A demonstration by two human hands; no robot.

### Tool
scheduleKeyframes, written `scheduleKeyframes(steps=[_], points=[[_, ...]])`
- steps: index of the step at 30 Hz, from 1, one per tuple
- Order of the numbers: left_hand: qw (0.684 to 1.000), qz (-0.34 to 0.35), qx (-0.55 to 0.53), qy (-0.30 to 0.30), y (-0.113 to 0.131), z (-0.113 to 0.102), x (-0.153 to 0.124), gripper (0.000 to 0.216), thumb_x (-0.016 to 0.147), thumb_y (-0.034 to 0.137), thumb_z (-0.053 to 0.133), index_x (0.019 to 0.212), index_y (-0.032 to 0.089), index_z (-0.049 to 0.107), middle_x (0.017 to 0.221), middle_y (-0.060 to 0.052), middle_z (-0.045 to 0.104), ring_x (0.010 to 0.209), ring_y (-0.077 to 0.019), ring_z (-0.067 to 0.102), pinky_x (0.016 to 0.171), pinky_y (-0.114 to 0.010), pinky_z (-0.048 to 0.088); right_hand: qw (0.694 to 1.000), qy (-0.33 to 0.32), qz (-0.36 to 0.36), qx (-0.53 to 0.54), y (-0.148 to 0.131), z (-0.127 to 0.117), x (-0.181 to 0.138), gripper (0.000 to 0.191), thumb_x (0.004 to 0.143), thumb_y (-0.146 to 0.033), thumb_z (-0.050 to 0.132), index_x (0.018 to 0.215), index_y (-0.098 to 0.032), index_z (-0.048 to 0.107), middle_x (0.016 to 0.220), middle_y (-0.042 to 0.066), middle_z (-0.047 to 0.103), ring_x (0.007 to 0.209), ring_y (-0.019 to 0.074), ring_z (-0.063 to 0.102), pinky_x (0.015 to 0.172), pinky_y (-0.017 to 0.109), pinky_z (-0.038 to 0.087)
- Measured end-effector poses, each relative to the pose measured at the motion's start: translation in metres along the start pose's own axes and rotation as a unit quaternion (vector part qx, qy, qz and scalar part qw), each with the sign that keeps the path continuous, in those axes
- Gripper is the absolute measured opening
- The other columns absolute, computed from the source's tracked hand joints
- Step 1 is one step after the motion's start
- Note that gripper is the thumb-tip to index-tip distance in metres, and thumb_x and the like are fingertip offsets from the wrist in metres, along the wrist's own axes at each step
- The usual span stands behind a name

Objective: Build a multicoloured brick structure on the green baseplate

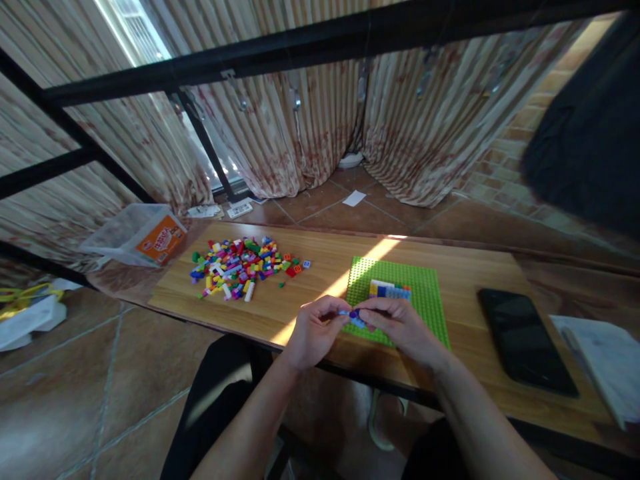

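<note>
Small blue and purple toy bricks (356, 319) are pinched between my two hands, above the near left part of a green baseplate (430, 293). My left hand (316, 328) grips them from the left with thumb and forefinger. From the right, my right hand (400, 327) holds the same bricks, its fingertips almost meeting the left ones. Just beyond the right hand, a block of joined bricks (390, 291) in white, yellow, blue and orange sits on the baseplate. Fingers hide part of the held bricks, so I cannot tell how they join.
A heap of mixed toy bricks (240, 263) lies on the left of the wooden table (310, 233). A clear plastic box (130, 233) with an orange label stands past the table's left end. To the right are a black tablet-like device (525, 340) and papers (607, 353).
</note>
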State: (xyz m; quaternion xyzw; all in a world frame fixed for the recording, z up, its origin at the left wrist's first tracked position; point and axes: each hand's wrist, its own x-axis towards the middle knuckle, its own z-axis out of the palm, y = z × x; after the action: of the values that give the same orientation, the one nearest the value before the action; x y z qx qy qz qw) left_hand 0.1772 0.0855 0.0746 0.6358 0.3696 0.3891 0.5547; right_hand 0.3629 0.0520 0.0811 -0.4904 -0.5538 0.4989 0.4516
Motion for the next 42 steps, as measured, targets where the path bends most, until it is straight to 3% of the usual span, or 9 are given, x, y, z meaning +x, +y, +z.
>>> scheduleKeyframes(steps=[8,13,20,25,29,33,36,39,42], points=[[0.998,0.010,0.030,0.060,-0.024,-0.006,0.004,0.018,0.082,0.022,0.065,0.099,0.018,0.070,0.098,-0.006,0.070,0.091,-0.0184,0.067,0.085,-0.029,0.054,0.997,0.076,0.006,-0.021,0.006,-0.008,0.003,0.031,0.080,-0.046,0.068,0.093,-0.020,0.076,0.071,0.002,0.067,0.067,0.0150,0.059,0.064,0.030,0.050],[0.999,-0.021,-0.011,0.032,-0.020,0.000,0.001,0.030,0.078,0.018,0.067,0.108,0.019,0.065,0.099,-0.006,0.069,0.092,-0.0181,0.067,0.085,-0.029,0.054,0.997,0.073,-0.019,0.008,0.011,0.014,0.006,0.023,0.082,-0.040,0.066,0.091,-0.020,0.073,0.085,0.004,0.072,0.076,0.0169,0.065,0.073,0.031,0.052],[0.993,-0.077,-0.071,0.049,-0.010,0.003,-0.006,0.028,0.073,0.018,0.072,0.099,0.015,0.061,0.087,-0.004,0.067,0.082,-0.0159,0.065,0.077,-0.027,0.052,0.992,0.069,-0.060,-0.083,0.011,0.037,0.005,0.016,0.086,-0.028,0.058,0.093,-0.021,0.071,0.088,0.005,0.071,0.082,0.0177,0.064,0.073,0.030,0.051],[0.994,-0.065,-0.081,0.045,-0.006,-0.002,-0.009,0.018,0.074,0.018,0.071,0.089,0.015,0.062,0.085,-0.003,0.065,0.080,-0.0148,0.063,0.077,-0.026,0.052,0.998,0.057,-0.016,0.006,0.014,0.038,0.011,0.018,0.083,-0.033,0.060,0.085,-0.019,0.072,0.076,0.003,0.069,0.071,0.0159,0.062,0.064,0.028,0.049],[0.992,-0.072,-0.086,0.052,-0.007,-0.006,-0.006,0.017,0.073,0.020,0.070,0.088,0.015,0.065,0.085,-0.003,0.064,0.077,-0.0139,0.062,0.074,-0.025,0.053,0.995,0.091,0.002,0.041,0.014,0.042,0.018,0.019,0.078,-0.036,0.065,0.080,-0.018,0.071,0.072,0.002,0.069,0.066,0.0153,0.061,0.062,0.028,0.049],[0.950,-0.221,-0.210,0.072,-0.006,-0.006,-0.002,0.016,0.073,0.022,0.060,0.087,0.015,0.062,0.072,0.000,0.060,0.058,-0.0122,0.058,0.050,-0.023,0.050,0.991,0.133,-0.034,0.013,0.013,0.049,0.020,0.018,0.080,-0.034,0.064,0.084,-0.018,0.070,0.079,0.004,0.071,0.073,0.0172,0.064,0.070,0.031,0.051],[0.907,-0.301,-0.286,0.069,-0.004,-0.003,0.000,0.016,0.077,0.028,0.054,0.080,0.013,0.060,0.064,0.000,0.055,0.051,-0.0117,0.055,0.042,-0.021,0.044,0.991,0.124,-0.050,-0.027,0.013,0.053,0.019,0.016,0.083,-0.033,0.060,0.088,-0.019,0.068,0.081,0.004,0.071,0.074,0.0171,0.065,0.070,0.030,0.052],[0.886,-0.331,-0.316,0.071,-0.003,0.000,0.002,0.019,0.080,0.030,0.056,0.074,0.012,0.059,0.062,-0.001,0.055,0.047,-0.0090,0.051,0.037,-0.017,0.034,0.988,0.106,-0.066,-0.087,0.012,0.054,0.017,0.016,0.087,-0.030,0.057,0.092,-0.021,0.068,0.082,0.003,0.070,0.073,0.0165,0.065,0.068,0.029,0.051],[0.885,-0.309,-0.337,0.088,-0.004,0.001,0.003,0.018,0.074,0.028,0.067,0.073,0.012,0.058,0.061,0.000,0.054,0.046,-0.0047,0.045,0.036,-0.014,0.025,0.979,0.095,-0.103,-0.147,0.010,0.053,0.017,0.016,0.089,-0.024,0.054,0.092,-0.022,0.070,0.088,0.004,0.070,0.080,0.0164,0.065,0.074,0.030,0.051]])
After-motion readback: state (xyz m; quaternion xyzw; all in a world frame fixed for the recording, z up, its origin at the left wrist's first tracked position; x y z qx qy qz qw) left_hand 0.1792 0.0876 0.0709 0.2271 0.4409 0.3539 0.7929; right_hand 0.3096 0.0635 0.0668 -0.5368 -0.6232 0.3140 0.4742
